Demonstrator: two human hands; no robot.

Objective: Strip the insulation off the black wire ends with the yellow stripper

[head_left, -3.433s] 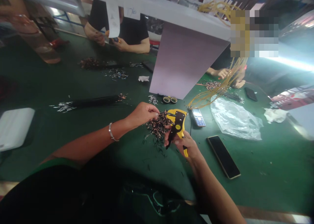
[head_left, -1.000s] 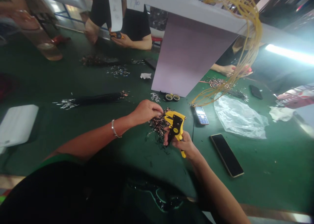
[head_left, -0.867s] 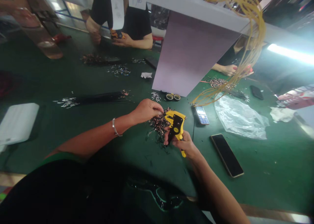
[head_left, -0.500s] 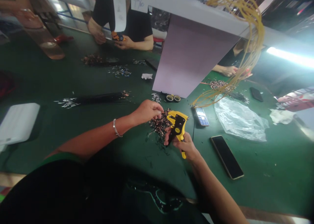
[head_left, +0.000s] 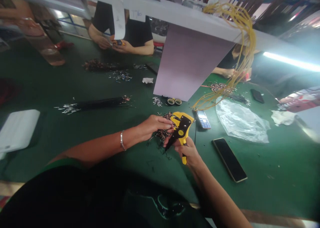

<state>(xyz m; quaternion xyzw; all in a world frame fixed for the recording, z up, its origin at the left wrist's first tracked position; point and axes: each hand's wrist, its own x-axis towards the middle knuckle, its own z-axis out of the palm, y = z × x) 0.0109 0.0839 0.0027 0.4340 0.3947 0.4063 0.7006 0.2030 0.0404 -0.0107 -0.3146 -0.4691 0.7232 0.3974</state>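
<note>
My right hand is wrapped round the handles of a yellow and black wire stripper, its jaws turned up and to the left. At those jaws, my left hand is closed in a pinch on what looks like a thin wire, mostly hidden by the fingers. Beneath both hands lies a heap of short dark wires with coppery ends. Farther left, a long bundle of black wires rests on the green table, with silvery tips at one end and coppery ones at the other.
A keypad phone, a smartphone and a clear plastic bag lie to the right. Tape rolls sit by the upright panel. Yellow cables hang from the shelf. Co-workers' hands work across the table.
My left hand has moved right and down, from above the wire heap to the stripper's jaws. The stripper stays in my right hand. The whole view has shifted slightly.
</note>
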